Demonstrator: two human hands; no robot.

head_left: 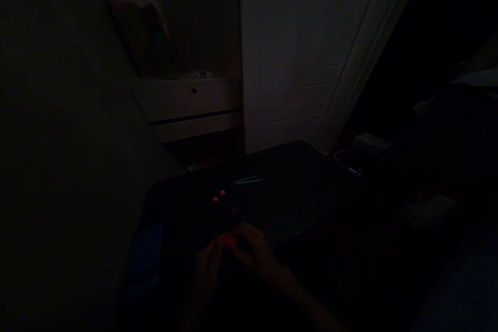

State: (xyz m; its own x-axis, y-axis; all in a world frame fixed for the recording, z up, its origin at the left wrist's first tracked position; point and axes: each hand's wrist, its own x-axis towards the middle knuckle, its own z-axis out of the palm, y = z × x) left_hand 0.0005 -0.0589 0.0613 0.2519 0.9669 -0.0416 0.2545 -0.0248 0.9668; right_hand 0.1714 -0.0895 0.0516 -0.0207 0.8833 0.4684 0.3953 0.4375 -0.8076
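Observation:
The picture is very dark, so fine detail is lost. My left hand [209,260] and my right hand [253,248] meet low in the middle of the view, above the near part of a dark table [295,181]. Their fingertips close on a small red-orange piece [229,240], partly covered by the fingers; its exact kind does not show. Beyond the hands lie a few small dark bluish pieces [233,211]. Farther off are two small orange-red pieces [215,199] and several thin pale sticks [248,180] lying close together.
A blue cloth-like thing [144,259] is at the table's left. Behind stand a drawer unit [187,101] and a white door [291,52]. Right of the table are a pale box [370,142], a thin white cable [342,152] and a crumpled pale thing [430,211].

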